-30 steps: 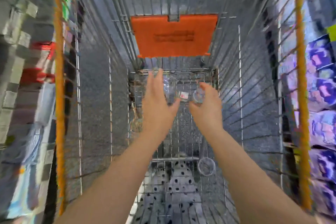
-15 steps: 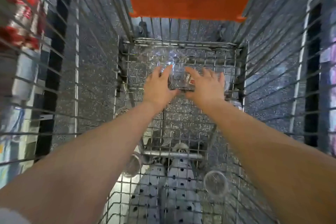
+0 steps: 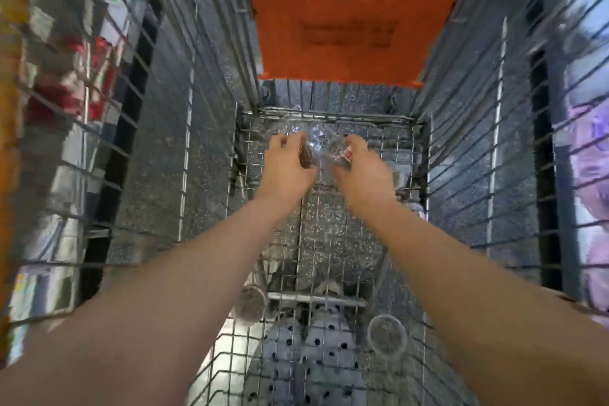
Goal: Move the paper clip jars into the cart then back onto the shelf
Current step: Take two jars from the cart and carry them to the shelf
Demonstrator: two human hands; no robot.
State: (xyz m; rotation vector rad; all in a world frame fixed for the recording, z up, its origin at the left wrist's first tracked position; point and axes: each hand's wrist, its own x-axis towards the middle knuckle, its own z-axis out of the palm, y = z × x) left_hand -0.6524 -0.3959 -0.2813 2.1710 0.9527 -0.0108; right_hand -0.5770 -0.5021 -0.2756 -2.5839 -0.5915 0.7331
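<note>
Wire cart (image 3: 329, 231) floor — left hand (image 3: 290, 163) clamps fingers round brown jar (image 3: 306, 155), right hand (image 3: 361, 170) round labelled jar (image 3: 339, 153).

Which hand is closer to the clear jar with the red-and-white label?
The right. The right hand grips the labelled jar; the left hand is just to that jar's left, apart from it, holding a darker jar.
</note>
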